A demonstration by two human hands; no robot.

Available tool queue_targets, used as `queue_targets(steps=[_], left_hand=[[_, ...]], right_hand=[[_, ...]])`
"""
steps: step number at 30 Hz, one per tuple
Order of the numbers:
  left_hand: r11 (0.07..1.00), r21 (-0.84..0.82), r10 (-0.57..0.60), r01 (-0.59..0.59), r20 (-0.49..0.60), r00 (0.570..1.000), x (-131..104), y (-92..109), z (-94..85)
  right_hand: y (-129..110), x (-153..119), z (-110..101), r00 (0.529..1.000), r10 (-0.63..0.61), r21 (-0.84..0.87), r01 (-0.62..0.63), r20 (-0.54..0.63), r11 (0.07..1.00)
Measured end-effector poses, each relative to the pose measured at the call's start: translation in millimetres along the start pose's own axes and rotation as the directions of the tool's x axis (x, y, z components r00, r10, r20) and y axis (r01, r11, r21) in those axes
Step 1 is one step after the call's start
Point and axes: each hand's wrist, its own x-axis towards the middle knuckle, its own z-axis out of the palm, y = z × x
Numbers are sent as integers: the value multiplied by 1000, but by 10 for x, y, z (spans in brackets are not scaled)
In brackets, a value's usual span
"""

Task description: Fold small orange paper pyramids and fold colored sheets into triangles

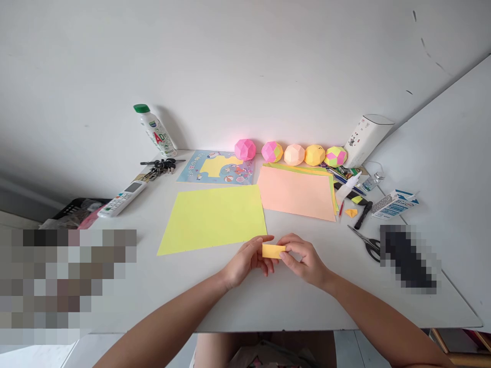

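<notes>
A small folded strip of yellow-orange paper (273,251) is held between my two hands above the near part of the white table. My left hand (251,255) pinches its left end, with the other fingers curled behind and below. At the right end, the thumb and fingers of my right hand (307,255) grip the same paper. Just beyond my left hand lies a sheet of yellow-green paper (215,217). A stack of coloured sheets with a peach one (297,191) on top lies farther back to the right.
Several faceted paper balls, one pink (245,150), line the wall. Scissors (370,245), a cutter knife (363,214), a glue bottle (348,186) and a small folded orange piece (351,212) lie right. A bottle (157,133), keys (157,171) and a remote (123,199) are left.
</notes>
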Motion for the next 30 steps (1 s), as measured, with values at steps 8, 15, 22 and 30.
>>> queue_targets(steps=[8,15,22,30], left_hand=[[970,113,223,-214,-70,972,-44,-19,-48],[978,42,206,-204,-40,978,-17,-74,-31],[977,1,214,-214,-16,977,-10,-70,-21],[976,-11,219,-219,15,976,-6,-136,-57]], right_hand=[[-58,0,-53,953,292,167,-303,87,938],[12,-27,-31,917,373,390,-398,142,830],[16,-19,-21,932,330,451,-361,148,816],[25,-58,-1,966,249,294,-258,68,920]])
